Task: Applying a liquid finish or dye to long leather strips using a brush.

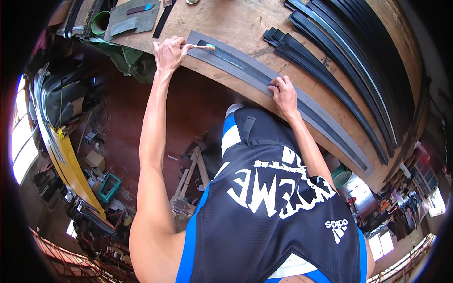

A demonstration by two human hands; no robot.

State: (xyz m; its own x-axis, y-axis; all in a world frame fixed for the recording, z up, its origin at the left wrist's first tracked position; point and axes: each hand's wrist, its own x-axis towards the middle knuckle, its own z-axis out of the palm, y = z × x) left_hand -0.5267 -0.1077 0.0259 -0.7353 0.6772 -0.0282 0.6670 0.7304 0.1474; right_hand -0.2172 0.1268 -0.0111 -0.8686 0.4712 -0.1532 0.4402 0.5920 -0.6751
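My left hand (167, 54) is closed on a small toothbrush-like brush (204, 46), whose bristle end lies over a long dark strip (231, 61) near its left end. The strip lies on a longer grey band (326, 130) along the near edge of a wooden workbench (315, 71), with a glossy streak beside the brush. My right hand (283, 94) rests farther right on the strip, fingers curled and pressed together at it; exactly what lies under the fingertips is hidden.
Stacks of black strips (358, 56) fill the bench's right. A grey board (132, 19) and green pot (100, 22) sit top left. Below are a reddish floor (122, 118), wooden frame (186, 174), teal crate (109, 187) and yellow beam (75, 170).
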